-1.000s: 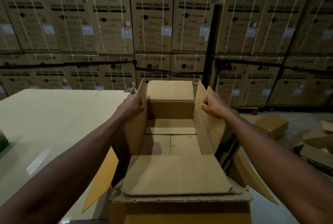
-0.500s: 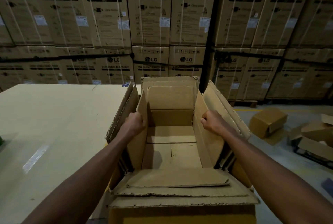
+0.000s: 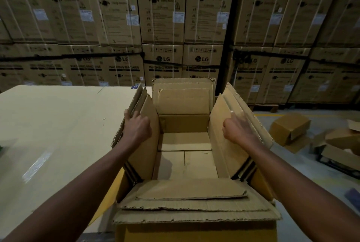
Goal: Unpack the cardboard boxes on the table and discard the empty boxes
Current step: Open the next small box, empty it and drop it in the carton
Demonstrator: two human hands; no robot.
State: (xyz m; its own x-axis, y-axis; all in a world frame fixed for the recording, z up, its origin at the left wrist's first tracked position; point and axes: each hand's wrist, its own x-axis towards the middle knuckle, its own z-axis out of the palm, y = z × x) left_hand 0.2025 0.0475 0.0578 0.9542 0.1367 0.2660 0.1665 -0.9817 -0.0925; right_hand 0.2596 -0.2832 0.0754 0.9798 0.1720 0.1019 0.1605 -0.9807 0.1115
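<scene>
- The open cardboard box [image 3: 185, 160] sits at the near right corner of the tabletop [image 3: 58, 125], right in front of the person, its four top flaps spread outward.
- Nothing shows inside it but loose cardboard liner sheets against the walls and floor, so I judge the step in hand to be pulling these out or checking it is empty.
- The left hand [image 3: 136, 128] is at the left side sheets; its fingers [image 3: 128, 115] lie fairly straight against the outer sheet, pressing more than gripping.
- The right hand [image 3: 236, 129] is at the right side; its fingers run up along the liner there, but whether they pinch the edge I cannot tell.
- To do this well, I would take each liner by its top edge and lift it straight up, so it does not snag on the flaps.
- Both sides rising together would keep the box from skidding off the corner.
- Discarded boxes [image 3: 290, 128] lie on the floor [image 3: 292, 164] to the right, well apart; that looks the natural place to toss this one once cleared.
</scene>
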